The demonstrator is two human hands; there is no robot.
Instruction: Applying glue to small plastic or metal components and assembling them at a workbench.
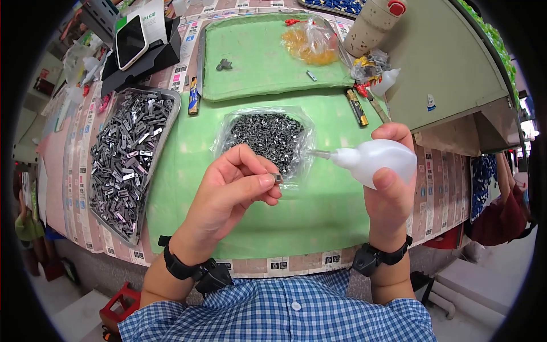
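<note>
My left hand (pixel 231 182) is closed, with a small dark rectangular piece (pixel 278 178) pinched between thumb and fingers. A white squeeze bottle (pixel 373 161) with a thin nozzle lies tilted in my right hand (pixel 393 202), whose fingers wrap round it. Its nozzle points left toward the pinched piece, apart from it. Just beyond my left hand, a clear plastic bag (pixel 307 128) lies open on the green mat (pixel 273 231), full of tiny shiny dark parts (pixel 265 137). To the left, a metal tray (pixel 166 142) is heaped with dark oblong pieces (pixel 125 159).
A green-lined tray (pixel 250 57) at the back holds a bag of yellow bits (pixel 307 48). Batteries (pixel 194 96) lie near its corners. A phone (pixel 131 43) leans at the far left. A tumbler (pixel 370 28), another squeeze bottle (pixel 386 82) and a grey-green metal box (pixel 444 68) stand right.
</note>
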